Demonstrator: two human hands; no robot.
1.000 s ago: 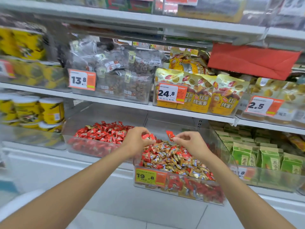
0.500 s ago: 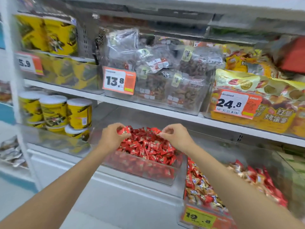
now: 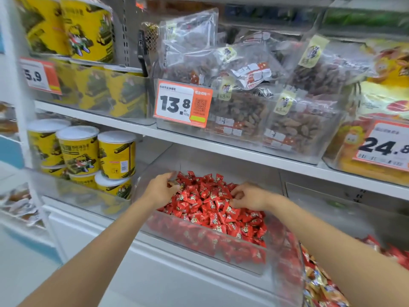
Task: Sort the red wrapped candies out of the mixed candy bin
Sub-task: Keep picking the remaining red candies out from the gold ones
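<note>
The left hand [image 3: 161, 191] and right hand [image 3: 250, 197] reach into a clear bin [image 3: 221, 247] heaped with red wrapped candies [image 3: 212, 209], fingers curled (pinching anything? cannot tell). The mixed candy bin [image 3: 301, 273] sits just right.

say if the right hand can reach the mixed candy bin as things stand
Probably yes: the right hand is at the red candies, and the mixed candy bin beside them looks open-topped.

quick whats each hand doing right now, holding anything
left hand: fingers curled over the red candies; a grip on one cannot be told
right hand: fingertips curled down among the candies; cannot be told either
</note>
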